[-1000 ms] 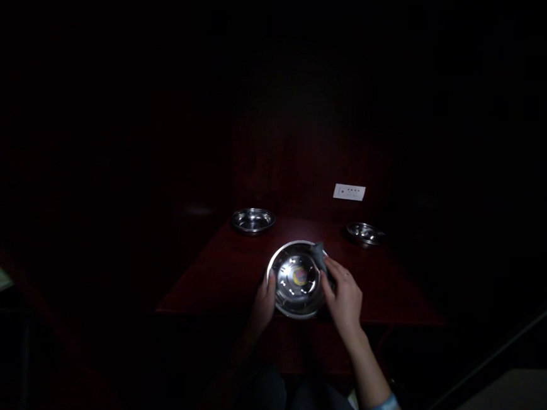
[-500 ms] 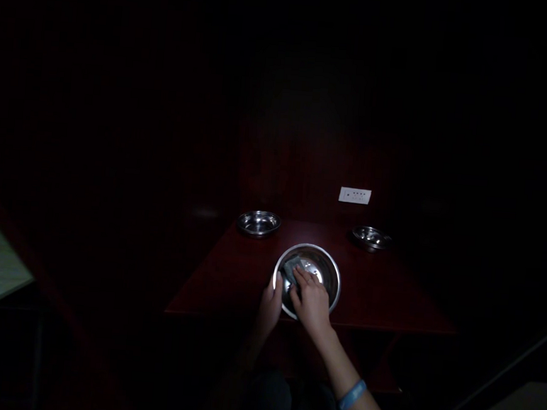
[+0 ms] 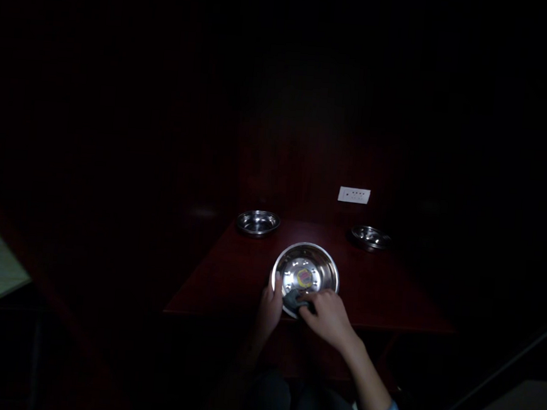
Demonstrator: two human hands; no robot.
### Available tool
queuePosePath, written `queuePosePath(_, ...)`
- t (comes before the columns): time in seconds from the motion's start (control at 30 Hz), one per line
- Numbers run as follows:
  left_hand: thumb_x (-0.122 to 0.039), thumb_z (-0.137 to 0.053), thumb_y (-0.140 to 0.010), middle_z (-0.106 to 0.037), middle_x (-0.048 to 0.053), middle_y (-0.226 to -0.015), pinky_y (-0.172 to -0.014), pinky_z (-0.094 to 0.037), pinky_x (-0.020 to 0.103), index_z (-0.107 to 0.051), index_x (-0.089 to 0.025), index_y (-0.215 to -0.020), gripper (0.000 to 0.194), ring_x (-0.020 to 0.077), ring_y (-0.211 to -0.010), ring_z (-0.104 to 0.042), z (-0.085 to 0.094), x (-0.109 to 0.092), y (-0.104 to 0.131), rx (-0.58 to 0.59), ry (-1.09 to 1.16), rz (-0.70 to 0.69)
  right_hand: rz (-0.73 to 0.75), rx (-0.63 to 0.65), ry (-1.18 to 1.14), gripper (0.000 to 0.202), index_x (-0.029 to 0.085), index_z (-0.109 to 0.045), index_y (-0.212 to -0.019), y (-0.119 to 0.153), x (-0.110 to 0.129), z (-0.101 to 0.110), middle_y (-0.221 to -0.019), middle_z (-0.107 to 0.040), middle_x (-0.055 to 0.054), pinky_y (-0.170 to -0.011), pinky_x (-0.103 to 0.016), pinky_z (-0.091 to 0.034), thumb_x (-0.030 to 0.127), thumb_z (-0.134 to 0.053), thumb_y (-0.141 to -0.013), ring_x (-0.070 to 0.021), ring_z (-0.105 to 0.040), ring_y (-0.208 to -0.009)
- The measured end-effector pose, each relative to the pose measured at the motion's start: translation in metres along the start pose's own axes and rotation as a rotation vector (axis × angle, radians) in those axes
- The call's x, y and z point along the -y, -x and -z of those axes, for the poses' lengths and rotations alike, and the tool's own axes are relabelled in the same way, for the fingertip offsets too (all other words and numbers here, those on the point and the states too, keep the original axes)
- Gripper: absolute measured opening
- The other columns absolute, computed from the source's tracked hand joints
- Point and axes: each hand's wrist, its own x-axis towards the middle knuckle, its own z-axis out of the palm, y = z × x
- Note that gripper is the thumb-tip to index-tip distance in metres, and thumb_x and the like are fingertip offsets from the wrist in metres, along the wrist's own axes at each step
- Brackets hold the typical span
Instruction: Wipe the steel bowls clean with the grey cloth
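the right hand [image 3: 327,316] and the cloth [image 3: 291,300] have moved from the bowl's far left interior to its near inner wall. the bowl [image 3: 320,260] is above the front edge of the surface [image 3: 220,283], opening upward; contact beneath cannot be determined. the left hand [image 3: 271,307] is closed on the bowl's left rim, thumb inside. the right hand is curled, fingers pinching the cloth. a label [image 3: 304,278] shows on the bowl's base. two dishes [image 3: 257,224] stand farther back, well apart.
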Motion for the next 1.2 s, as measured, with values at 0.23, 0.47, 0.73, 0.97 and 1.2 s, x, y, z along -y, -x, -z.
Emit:
queuePosePath(0.23, -0.062, -0.045, -0.092, -0.073, 0.016, -0.112, -0.105, -0.046, 0.043, -0.069, -0.015, -0.115, 0.058, 0.0307, -0.111, -0.067, 0.0, 0.003, -0.002, 0.019, -0.005, 0.044, -0.266, -0.123, 0.124, 0.032, 0.024, -0.079, -0.09, 0.003, -0.017, 0.034, -0.079, -0.076, -0.008, -0.068, -0.029, -0.047, 0.038, -0.051, -0.09, -0.0228, -0.071, -0.075)
queuePosePath(0.47, -0.056, -0.043, -0.095, -0.069, 0.019, -0.124, -0.111, -0.04, 0.046, -0.063, -0.011, -0.128, 0.059, 0.0313, -0.124, -0.06, 0.0, 0.005, -0.002, 0.014, -0.029, 0.02, -0.219, -0.478, 0.042, 0.035, 0.021, -0.073, -0.115, -0.01, -0.033, 0.036, -0.109, -0.075, -0.007, -0.09, -0.033, -0.049, 0.03, -0.048, -0.092, -0.0222, -0.069, -0.096)
queuePosePath(0.73, -0.056, -0.04, -0.095, -0.074, 0.017, -0.111, -0.101, -0.049, 0.042, -0.068, -0.011, -0.117, 0.057, 0.0297, -0.109, -0.068, -0.002, -0.004, 0.0, 0.014, -0.057, -0.026, 0.148, -0.299, 0.019, 0.049, 0.025, -0.056, -0.14, -0.037, -0.023, -0.017, -0.136, -0.063, -0.004, -0.109, -0.039, -0.045, 0.015, -0.047, -0.093, -0.022, -0.059, -0.126)
queuePosePath(0.97, -0.055, -0.037, -0.096, -0.076, 0.013, -0.099, -0.092, -0.055, 0.037, -0.067, -0.012, -0.117, 0.057, 0.027, -0.1, -0.071, 0.0, -0.008, 0.004, 0.026, -0.07, -0.091, -0.004, -0.149, 0.091, 0.043, 0.022, -0.063, -0.133, -0.044, -0.026, -0.023, -0.133, -0.065, -0.007, -0.104, -0.036, -0.047, 0.017, -0.051, -0.092, -0.0239, -0.06, -0.123)
queuePosePath(1.2, -0.056, -0.037, -0.096, -0.074, 0.016, -0.109, -0.095, -0.053, 0.039, -0.063, -0.01, -0.124, 0.06, 0.0272, -0.103, -0.07, -0.001, -0.003, 0.003, 0.027, -0.055, -0.117, -0.213, -0.07, 0.181, 0.036, 0.023, -0.067, -0.126, -0.023, -0.018, -0.01, -0.109, -0.075, -0.011, -0.084, -0.032, -0.05, 0.029, -0.052, -0.093, -0.0231, -0.07, -0.096)
